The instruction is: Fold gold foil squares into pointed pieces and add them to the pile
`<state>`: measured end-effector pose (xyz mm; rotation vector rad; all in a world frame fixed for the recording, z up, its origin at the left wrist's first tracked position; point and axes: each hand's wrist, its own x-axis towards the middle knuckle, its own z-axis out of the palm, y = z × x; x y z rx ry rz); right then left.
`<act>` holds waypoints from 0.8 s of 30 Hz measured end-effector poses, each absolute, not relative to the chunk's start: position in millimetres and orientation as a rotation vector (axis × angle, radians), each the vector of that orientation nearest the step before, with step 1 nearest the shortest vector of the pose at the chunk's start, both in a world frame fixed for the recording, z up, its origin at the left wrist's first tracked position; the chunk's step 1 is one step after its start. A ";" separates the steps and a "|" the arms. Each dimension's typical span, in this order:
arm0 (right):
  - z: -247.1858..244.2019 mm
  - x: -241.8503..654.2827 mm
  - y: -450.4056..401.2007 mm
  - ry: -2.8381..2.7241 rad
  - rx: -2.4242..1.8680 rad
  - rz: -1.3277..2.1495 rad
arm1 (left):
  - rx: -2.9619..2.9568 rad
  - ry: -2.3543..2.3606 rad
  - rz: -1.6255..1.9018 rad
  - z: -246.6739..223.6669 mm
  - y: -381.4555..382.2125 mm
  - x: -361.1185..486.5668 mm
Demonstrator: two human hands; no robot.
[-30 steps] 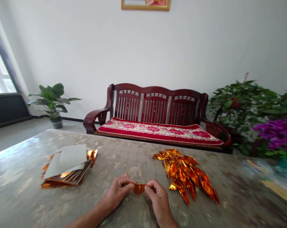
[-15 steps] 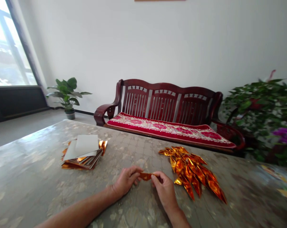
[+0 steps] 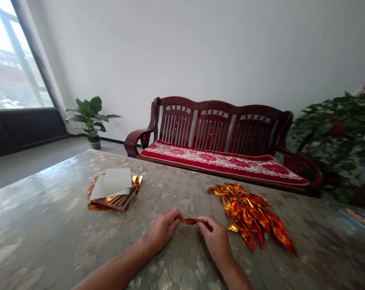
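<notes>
Between my two hands a small piece of folded orange-gold foil paper [image 3: 189, 221] is stretched just above the table. My left hand [image 3: 165, 228] pinches its left end, and my right hand [image 3: 215, 237] pinches the right end. Fingers cover both tips of the piece. To the right of my right hand lies a pile of folded foil paper pieces [image 3: 247, 210], pointed at their ends and shiny orange-gold. Over on the left sits a loose stack of foil paper sheets [image 3: 117, 184], pale backs up on top, with orange foil showing at the edges.
The patterned table [image 3: 61, 225] reaches across the foreground. Behind it stands a dark red wooden bench [image 3: 212, 125] with a red floral cover [image 3: 224, 161]. A potted plant [image 3: 93, 117] is at the left, leafy plants [image 3: 339, 137] at the right, and a plastic packet [image 3: 359, 219] near the right edge.
The view has shifted slightly, so most things appear farther right. The foil piece between my hands now looks narrower, and both hands keep their pinch on it.
</notes>
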<state>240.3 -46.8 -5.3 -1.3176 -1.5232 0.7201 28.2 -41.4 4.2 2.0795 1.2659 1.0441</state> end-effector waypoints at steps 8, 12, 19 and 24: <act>4.8 242.7 -54.9 -1.786 -1.378 0.427 | 2.178 1.214 0.992 2.2 -40.9 25.9; 5.7 245.9 -55.4 -1.857 -1.391 0.391 | 2.164 1.152 0.996 3.4 -40.2 25.4; 6.4 246.8 -54.6 -1.926 -1.291 0.368 | 2.152 1.032 0.971 9.9 -40.2 24.5; 7.9 249.0 -55.0 -1.999 -1.159 0.330 | 2.122 1.016 0.963 10.0 -39.1 23.5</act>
